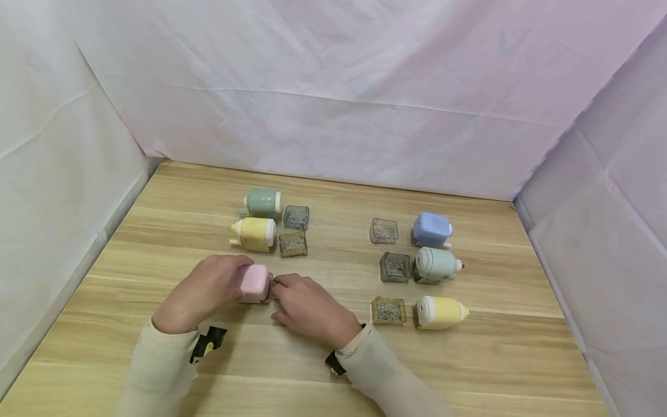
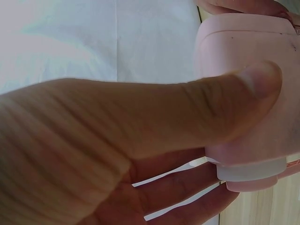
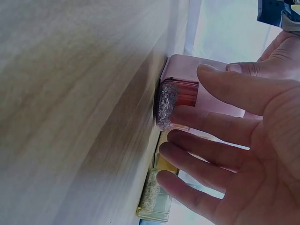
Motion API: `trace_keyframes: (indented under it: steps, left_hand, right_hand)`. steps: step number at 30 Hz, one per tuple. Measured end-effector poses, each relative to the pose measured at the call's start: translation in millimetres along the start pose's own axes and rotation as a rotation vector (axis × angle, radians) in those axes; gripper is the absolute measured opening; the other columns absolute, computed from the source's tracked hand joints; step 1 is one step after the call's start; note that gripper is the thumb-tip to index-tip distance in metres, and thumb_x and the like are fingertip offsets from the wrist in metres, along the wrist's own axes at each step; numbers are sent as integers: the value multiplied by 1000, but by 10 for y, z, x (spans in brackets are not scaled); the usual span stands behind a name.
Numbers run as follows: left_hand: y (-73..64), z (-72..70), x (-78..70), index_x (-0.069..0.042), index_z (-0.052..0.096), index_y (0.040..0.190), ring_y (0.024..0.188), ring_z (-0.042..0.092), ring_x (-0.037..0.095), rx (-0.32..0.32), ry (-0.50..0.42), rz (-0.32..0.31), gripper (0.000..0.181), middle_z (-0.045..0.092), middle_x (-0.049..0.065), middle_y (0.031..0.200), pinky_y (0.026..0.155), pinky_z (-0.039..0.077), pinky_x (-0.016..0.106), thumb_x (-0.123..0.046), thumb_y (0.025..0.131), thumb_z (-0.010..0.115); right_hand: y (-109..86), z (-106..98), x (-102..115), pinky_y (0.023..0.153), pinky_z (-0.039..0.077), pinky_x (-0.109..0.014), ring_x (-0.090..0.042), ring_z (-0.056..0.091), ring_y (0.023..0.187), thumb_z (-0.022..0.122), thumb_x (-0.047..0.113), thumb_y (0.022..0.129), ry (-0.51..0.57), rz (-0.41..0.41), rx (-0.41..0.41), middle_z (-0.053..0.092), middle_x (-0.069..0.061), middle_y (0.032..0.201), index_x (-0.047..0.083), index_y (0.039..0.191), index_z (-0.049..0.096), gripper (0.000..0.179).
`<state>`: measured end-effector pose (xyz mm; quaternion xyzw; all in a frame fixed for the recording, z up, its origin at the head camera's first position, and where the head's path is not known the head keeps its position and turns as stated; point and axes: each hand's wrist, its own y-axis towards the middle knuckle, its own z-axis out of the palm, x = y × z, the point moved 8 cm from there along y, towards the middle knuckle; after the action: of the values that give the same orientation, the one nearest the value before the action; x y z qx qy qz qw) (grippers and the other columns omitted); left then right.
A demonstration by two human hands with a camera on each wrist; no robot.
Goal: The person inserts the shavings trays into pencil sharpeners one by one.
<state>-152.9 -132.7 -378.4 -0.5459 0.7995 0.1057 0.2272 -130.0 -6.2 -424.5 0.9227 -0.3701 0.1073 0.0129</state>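
My left hand (image 1: 200, 289) grips a pink pencil sharpener (image 1: 254, 282) on the wooden table, thumb along one side and fingers round the other. In the left wrist view, its white collar and pink end piece (image 2: 251, 183) show beyond the fingers. A see-through shavings drawer (image 3: 167, 105) full of pencil shavings sits at the sharpener's front, toward my right hand (image 1: 307, 301). The right wrist view has that hand's index fingertip at the drawer, the thumb near the sharpener's edge and the other fingers spread fairly straight. How far in the drawer sits is hard to tell.
Beyond my left hand stand a yellow sharpener (image 1: 256, 234) and a green one (image 1: 263, 202), with drawers of shavings (image 1: 293, 244) alongside. To the right are blue (image 1: 432, 229), pale green (image 1: 435, 263) and yellow (image 1: 442, 313) sharpeners, each beside a drawer (image 1: 388, 311). White cloth (image 1: 333, 116) encloses the table.
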Motion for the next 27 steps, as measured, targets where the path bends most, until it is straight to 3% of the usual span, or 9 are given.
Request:
trace_keyframes:
  steps: [10, 22, 27]
  left_hand:
    - [-6, -4, 16, 5, 75, 117, 87, 68, 25, -5, -14, 0, 40, 78, 14, 105, 75, 60, 47, -2, 81, 91]
    - [-3, 1, 18, 4, 76, 116, 85, 68, 24, -13, -16, 13, 43, 78, 12, 103, 74, 60, 45, -12, 81, 95]
    - [-5, -6, 30, 5, 75, 118, 90, 70, 27, -11, -28, 11, 43, 79, 16, 108, 77, 61, 49, -4, 80, 92]
  right_hand:
    - [18, -2, 23, 110, 55, -32, -19, 68, 126, 76, 33, 101, 5, -7, -1, 72, -4, 135, 11, 123, 74, 31]
    - [28, -8, 53, 113, 53, -34, -21, 66, 130, 78, 37, 100, 33, 0, 18, 68, -7, 144, 9, 133, 71, 44]
    - [27, -2, 32, 114, 53, -35, -22, 66, 131, 79, 37, 100, 59, -1, 28, 67, -7, 147, 11, 134, 71, 44]
